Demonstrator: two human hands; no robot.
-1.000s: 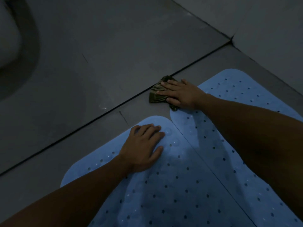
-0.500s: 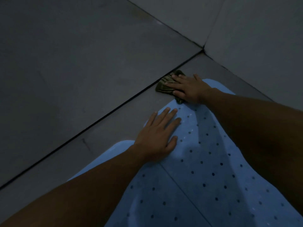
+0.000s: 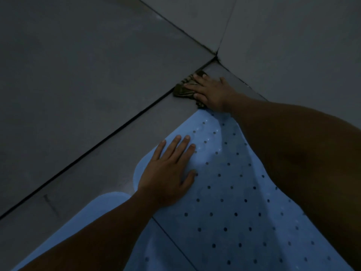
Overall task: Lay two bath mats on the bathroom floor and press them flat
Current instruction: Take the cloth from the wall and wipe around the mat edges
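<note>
Covering the dark grey tiled floor (image 3: 82,98) near its wall corner, two pale blue perforated rubber bath mats (image 3: 230,192) are laid edge to edge. The right-hand mat is pressed by the left hand (image 3: 168,173), fingers straight. A crumpled striped brownish cloth (image 3: 184,89) beyond that mat's far edge is pressed by the right hand (image 3: 212,90), fingers extended.

smooth perforated rubbery blue mat (image 3: 224,192); matt grey floor tiles (image 3: 88,75); striped woven cloth (image 3: 185,89).

Two mats side by side on the floor (image 3: 82,98), near its far right corner.

The right mat (image 3: 234,192) lies edge to edge with the left mat (image 3: 156,251). The left hand (image 3: 168,173) rests on the right mat's left edge; the right hand (image 3: 212,90) lies on a cloth (image 3: 184,89) beyond its far end.
</note>
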